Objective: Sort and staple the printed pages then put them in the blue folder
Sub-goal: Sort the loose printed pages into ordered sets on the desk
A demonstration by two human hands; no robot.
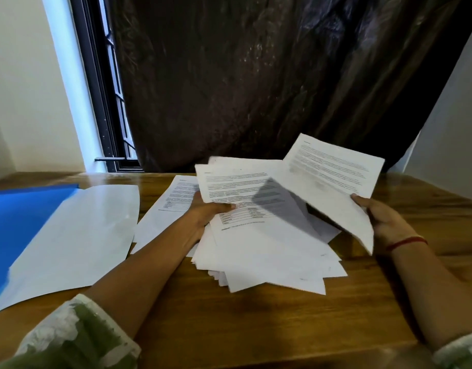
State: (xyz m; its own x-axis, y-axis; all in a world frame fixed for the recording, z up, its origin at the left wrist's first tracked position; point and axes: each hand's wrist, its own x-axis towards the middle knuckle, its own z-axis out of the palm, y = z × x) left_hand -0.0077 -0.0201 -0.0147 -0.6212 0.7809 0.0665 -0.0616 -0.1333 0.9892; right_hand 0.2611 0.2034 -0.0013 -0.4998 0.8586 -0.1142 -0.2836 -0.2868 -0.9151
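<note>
Right grip (386, 219) pinches one printed sheet (333, 177) by its near edge, held above the loose stack (269, 251), which the left grip (208, 214) clasps with thumb on top. One page (165, 209) lies apart on the tabletop (256, 328); the blue folder (19, 222) lies at far left, partly under a white sheet (83, 235). Fanned as it is, the stack could slide and scatter if the left grip slackens, muddling the order; the raised sheet, bowed near the pinch, may crease

A dark curtain (256, 75) hangs behind the wooden table (229, 328), beside a window (107, 102).
</note>
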